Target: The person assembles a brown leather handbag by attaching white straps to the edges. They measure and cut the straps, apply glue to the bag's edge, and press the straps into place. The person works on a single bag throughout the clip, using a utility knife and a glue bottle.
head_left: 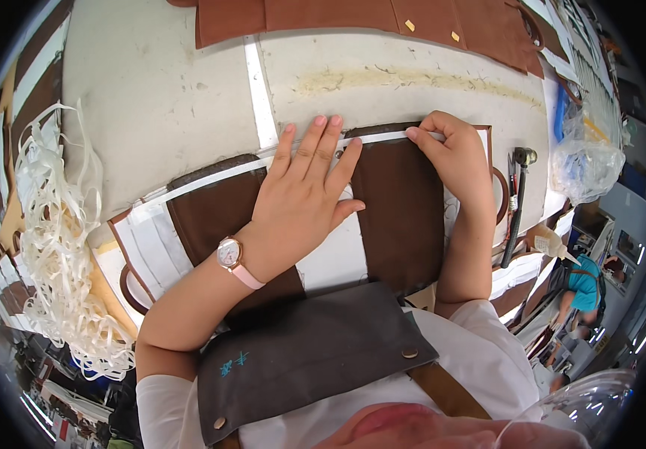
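A brown and white flat bag panel [405, 217] lies on the table in front of me, with a dark curved handle showing at each side. Along its far edge runs a narrow white strip [214, 178]. My left hand [300, 187] rests flat on the panel, fingers spread, their tips reaching over the strip. At the right part of that edge, the thumb and forefinger of my right hand [454, 157] are pressed together on the strip; the other fingers are curled. The panel's near edge is partly hidden by my dark apron [308, 352].
White ribbon-like strips [61, 247] lie heaped at the left. Brown panels [323, 15] lie at the far side. On the right are a dark-handled hammer-like tool [516, 202], a nozzle bottle [549, 243] and a clear plastic bag [588, 168]. A person in blue [585, 284] is farther right.
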`<move>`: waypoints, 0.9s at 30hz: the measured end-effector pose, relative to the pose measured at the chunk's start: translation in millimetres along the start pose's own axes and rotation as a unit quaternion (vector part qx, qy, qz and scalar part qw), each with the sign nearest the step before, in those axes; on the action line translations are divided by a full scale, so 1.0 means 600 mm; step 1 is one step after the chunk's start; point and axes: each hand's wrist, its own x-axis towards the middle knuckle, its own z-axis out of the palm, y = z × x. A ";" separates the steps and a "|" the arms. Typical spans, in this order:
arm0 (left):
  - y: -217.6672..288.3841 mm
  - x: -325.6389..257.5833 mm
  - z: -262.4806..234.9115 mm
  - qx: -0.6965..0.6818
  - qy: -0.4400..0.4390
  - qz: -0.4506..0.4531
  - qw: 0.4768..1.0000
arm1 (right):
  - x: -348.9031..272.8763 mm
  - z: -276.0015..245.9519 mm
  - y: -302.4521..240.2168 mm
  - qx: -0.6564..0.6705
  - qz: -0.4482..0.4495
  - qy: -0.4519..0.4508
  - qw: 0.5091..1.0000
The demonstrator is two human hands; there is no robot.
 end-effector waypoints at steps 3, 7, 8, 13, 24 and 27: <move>-0.001 0.001 -0.001 0.005 -0.004 0.002 1.000 | 0.000 0.001 -0.002 -0.003 0.009 0.001 1.000; 0.006 0.007 -0.002 0.026 0.010 0.003 1.000 | 0.001 0.005 0.000 -0.034 -0.005 0.009 0.999; 0.013 0.014 -0.006 0.042 -0.008 0.000 0.999 | 0.002 0.006 -0.006 -0.053 -0.002 0.007 0.999; 0.046 0.074 0.021 -0.009 0.036 0.059 0.998 | -0.005 0.005 0.004 -0.173 -0.083 0.074 0.979; 0.036 0.074 0.039 -0.035 0.014 0.056 0.998 | -0.015 -0.052 0.053 0.078 0.093 0.052 0.991; 0.036 0.073 0.040 -0.029 0.013 0.053 0.998 | -0.014 -0.046 0.053 0.047 0.094 0.063 0.992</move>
